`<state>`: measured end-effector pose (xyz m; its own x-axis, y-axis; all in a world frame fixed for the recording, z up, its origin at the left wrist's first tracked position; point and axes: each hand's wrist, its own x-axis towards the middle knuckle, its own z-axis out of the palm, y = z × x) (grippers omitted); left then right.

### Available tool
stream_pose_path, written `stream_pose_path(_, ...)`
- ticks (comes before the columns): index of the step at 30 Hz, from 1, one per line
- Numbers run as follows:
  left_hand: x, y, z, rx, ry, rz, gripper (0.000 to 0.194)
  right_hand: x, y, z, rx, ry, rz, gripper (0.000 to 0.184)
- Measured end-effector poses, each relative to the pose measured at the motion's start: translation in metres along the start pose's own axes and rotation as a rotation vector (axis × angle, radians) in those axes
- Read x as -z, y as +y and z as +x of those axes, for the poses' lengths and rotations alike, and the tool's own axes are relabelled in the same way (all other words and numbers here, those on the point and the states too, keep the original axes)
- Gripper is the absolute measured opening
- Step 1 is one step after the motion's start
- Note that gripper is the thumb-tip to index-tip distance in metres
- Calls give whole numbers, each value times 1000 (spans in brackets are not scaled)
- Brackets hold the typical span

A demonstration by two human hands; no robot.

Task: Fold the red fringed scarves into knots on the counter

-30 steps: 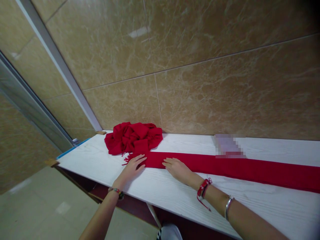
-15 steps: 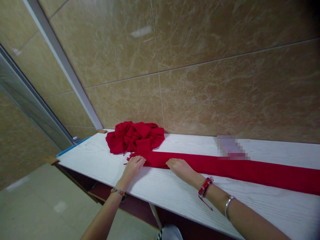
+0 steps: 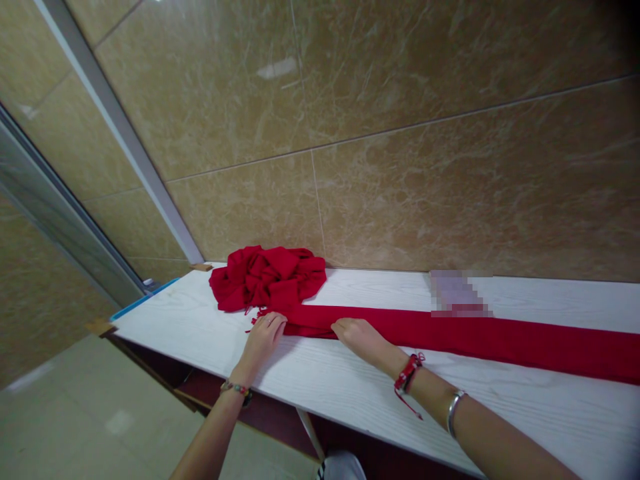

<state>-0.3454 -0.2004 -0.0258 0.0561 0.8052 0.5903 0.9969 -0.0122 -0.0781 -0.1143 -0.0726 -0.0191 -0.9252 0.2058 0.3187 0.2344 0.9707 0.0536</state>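
A long red scarf (image 3: 450,337), folded into a narrow strip, lies along the white tabletop and runs out of view on the right. Its fringed end is at the left, where my left hand (image 3: 269,333) is closed on the near edge. Farther right, my right hand (image 3: 357,335) pinches the same edge, thumb and fingers together. Between the hands that edge is slightly lifted, showing a gap in the layers. Behind the fringed end sits a crumpled heap of red cloth (image 3: 267,277).
The white tabletop (image 3: 195,320) stands against a tan tiled wall (image 3: 400,193). A blurred-out flat item (image 3: 455,293) lies at the back, right of the middle. Dark red shelf spaces (image 3: 275,420) open under the front edge. A blue edge (image 3: 145,299) shows at the far left.
The scarf's near edge between my hands is lifted a little more, and the gap in the layers is wider. Both hands keep their places; the view has shifted slightly.
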Motion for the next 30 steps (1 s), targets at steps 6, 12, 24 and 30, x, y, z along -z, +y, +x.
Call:
stream_pose_path(6, 1, 1, 1, -4, 10, -30, 16, -4, 2, -1, -19, 18, 27, 16)
stream_pose_path(12, -2, 0, 0, 19, 2, -37, 15, 0, -1, 0, -8, -2, 5, 20)
stream_pose_path(24, 3, 3, 1, -3, 55, -29, 15, 9, -7, 2, -147, 51, 50, 17)
stream_pose_path(30, 6, 3, -3, -37, 0, -151, 14, 8, -4, -5, -4, 92, 62, 17)
